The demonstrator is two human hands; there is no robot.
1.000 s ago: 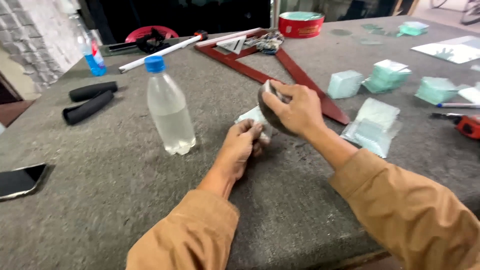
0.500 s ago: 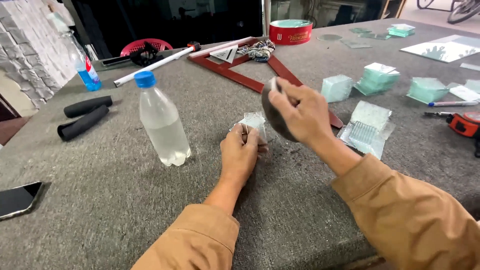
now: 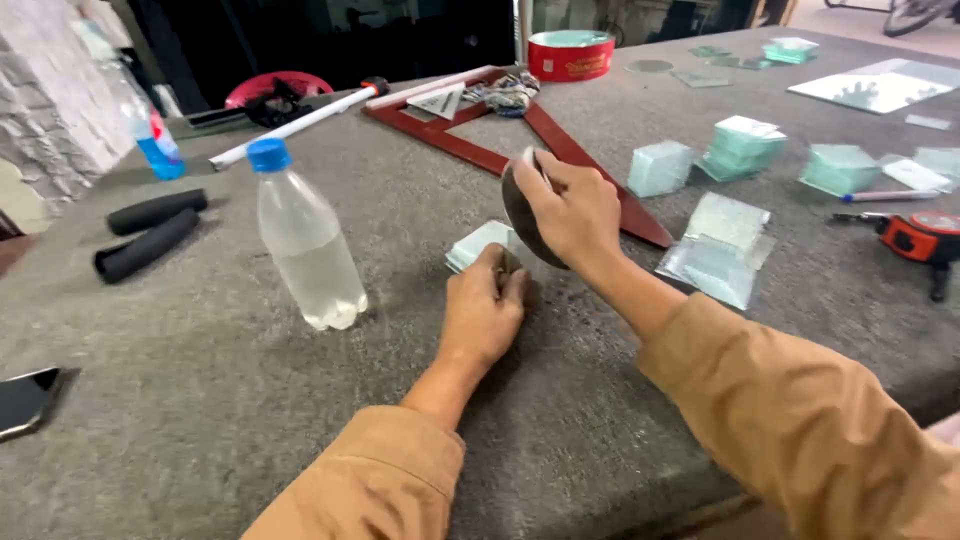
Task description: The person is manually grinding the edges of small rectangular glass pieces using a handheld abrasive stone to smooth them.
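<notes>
**Small glass pane held flat under one hand while a dark rounded block is raised over it**

A small, pale green glass pane (image 3: 478,243) is shown lying flat on the grey felt-covered table (image 3: 200,420), just right of a clear plastic water bottle (image 3: 305,245) with a blue cap. The pane is pinned at its near right corner by the left hand (image 3: 485,315), whose fingers (image 3: 505,275) are curled down and pressed onto its edge; the rest of the pane projects beyond the fingertips, away from the wearer and to the left. No part of it is lifted.

A dark, rounded block (image 3: 522,215) is held in the right hand (image 3: 570,215), gripped firmly between thumb and curled fingers, with its face turned toward the pane. It is held just above and behind the pane; whether the two touch cannot be told.

The pane is judged to be light, rigid and brittle, with edges that may be sharp and faces that would be slippery were it not for the felt beneath. It is best restrained by downward pressure on a flat face near a corner, as seen here, or taken by two opposite edges; bending or point loads should be avoided.

Similar stacks of glass squares (image 3: 740,150) are seen well apart to the right, beside a red triangular frame (image 3: 600,180). An orange tape measure (image 3: 925,235) lies near the right margin, and two black handle grips (image 3: 150,230) lie to the left.
</notes>
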